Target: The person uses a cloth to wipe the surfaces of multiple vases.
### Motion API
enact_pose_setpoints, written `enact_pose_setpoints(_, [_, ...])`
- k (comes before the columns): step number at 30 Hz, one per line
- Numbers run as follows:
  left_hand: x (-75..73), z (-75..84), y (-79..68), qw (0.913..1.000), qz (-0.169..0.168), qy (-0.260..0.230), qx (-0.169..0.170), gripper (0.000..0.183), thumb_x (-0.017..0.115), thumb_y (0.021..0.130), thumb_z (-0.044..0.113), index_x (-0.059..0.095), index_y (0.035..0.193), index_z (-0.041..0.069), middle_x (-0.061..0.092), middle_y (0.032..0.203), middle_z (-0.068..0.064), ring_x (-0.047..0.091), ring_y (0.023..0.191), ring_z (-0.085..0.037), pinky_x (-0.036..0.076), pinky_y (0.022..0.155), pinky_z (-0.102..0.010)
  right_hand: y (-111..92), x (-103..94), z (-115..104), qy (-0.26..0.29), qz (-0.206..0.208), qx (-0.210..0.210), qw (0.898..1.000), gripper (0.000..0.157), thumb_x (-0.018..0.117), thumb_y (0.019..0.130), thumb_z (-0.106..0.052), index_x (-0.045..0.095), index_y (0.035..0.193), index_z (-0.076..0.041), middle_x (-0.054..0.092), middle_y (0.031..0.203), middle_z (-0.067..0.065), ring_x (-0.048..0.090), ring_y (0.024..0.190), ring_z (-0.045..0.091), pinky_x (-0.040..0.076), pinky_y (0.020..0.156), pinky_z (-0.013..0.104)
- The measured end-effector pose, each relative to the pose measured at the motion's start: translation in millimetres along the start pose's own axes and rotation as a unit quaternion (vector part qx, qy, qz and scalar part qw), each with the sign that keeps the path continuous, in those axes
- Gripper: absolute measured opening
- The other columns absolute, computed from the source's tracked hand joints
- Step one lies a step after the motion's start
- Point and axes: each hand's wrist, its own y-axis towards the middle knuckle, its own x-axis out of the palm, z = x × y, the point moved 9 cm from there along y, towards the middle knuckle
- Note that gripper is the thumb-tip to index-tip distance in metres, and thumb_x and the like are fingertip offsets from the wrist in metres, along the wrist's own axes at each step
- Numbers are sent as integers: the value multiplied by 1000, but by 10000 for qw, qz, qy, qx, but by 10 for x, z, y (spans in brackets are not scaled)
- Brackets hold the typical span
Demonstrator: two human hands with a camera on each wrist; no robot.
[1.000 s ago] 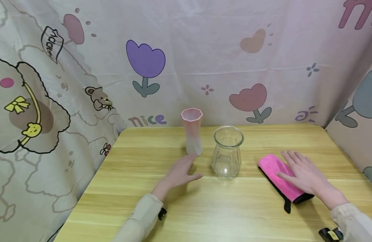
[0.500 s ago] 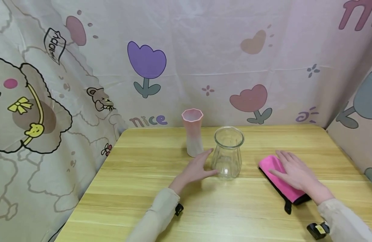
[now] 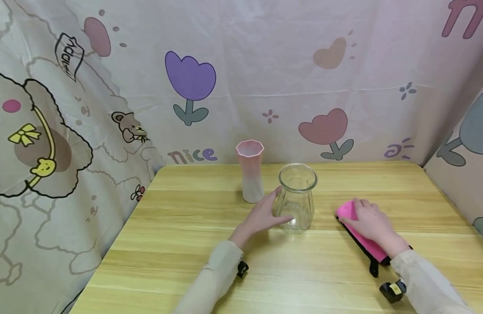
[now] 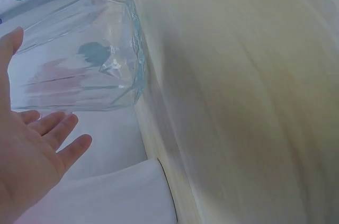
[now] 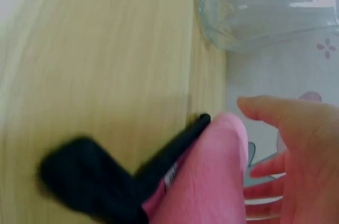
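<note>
A clear glass vase (image 3: 297, 207) with a wide round rim stands upright near the table's middle. My left hand (image 3: 262, 216) is at its left side, thumb in front and fingers towards the back; in the left wrist view the fingers (image 4: 53, 128) are spread beside the glass. Over a folded pink cloth (image 3: 346, 210) with black edging and a black loop (image 3: 374, 267), my right hand (image 3: 372, 221) lies with slightly bent fingers. In the right wrist view its thumb (image 5: 262, 108) sits just off the cloth's end, with the other fingers along the far side.
A slim pink-and-white vase (image 3: 251, 174) stands behind my left hand, left of the glass vase. The wooden table (image 3: 178, 226) ends at a printed curtain (image 3: 245, 87) at the back. Black wrist cameras hang under both sleeves.
My left hand has moved right, from in front of the slim vase to the glass vase. The right hand has shifted left over the pink cloth, its fingers bending more.
</note>
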Motion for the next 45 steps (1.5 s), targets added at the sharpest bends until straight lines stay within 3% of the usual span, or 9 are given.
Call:
enact_pose_setpoints(12, [17, 31, 53, 9998, 176, -14, -90, 93, 62, 77, 56, 17, 145, 13, 24, 148, -4, 25, 134, -21, 25, 107, -42, 41, 95, -85, -105, 429, 246, 9987, 67, 71, 72, -30, 42, 106, 21, 49, 87, 36, 50, 77, 48, 46, 62, 57])
enact_pose_setpoints(24, [25, 35, 55, 9997, 215, 36, -85, 92, 63, 77, 54, 18, 145, 12, 25, 147, -6, 27, 133, -23, 26, 107, -43, 73, 180, -160, -608, 789, 347, 9944, 55, 68, 71, -20, 42, 99, 20, 47, 79, 35, 50, 70, 46, 47, 53, 52])
enact_pose_setpoints(28, [24, 42, 55, 9996, 251, 85, -15, 92, 62, 77, 55, 17, 145, 11, 26, 147, -7, 27, 133, -24, 26, 107, -43, 81, 170, -213, -1023, 1106, 310, 9881, 53, 68, 71, -19, 44, 97, 20, 47, 76, 36, 51, 67, 48, 47, 48, 51])
enact_pose_setpoints(34, [21, 41, 58, 9996, 278, 62, 21, 93, 62, 77, 55, 17, 145, 10, 26, 147, -7, 27, 133, -23, 25, 108, -41, 80, 132, -310, -1723, 1738, 189, 9694, 55, 71, 68, -18, 48, 98, 21, 50, 78, 42, 53, 66, 54, 48, 49, 56])
enact_pose_setpoints(45, [38, 32, 79, 9997, 211, 99, -69, 94, 62, 77, 55, 16, 145, 12, 24, 148, -5, 25, 134, -20, 24, 108, -39, 119, 99, -360, -1822, 2139, 135, 9596, 42, 62, 65, -4, 48, 95, 22, 49, 78, 47, 51, 63, 59, 46, 48, 63])
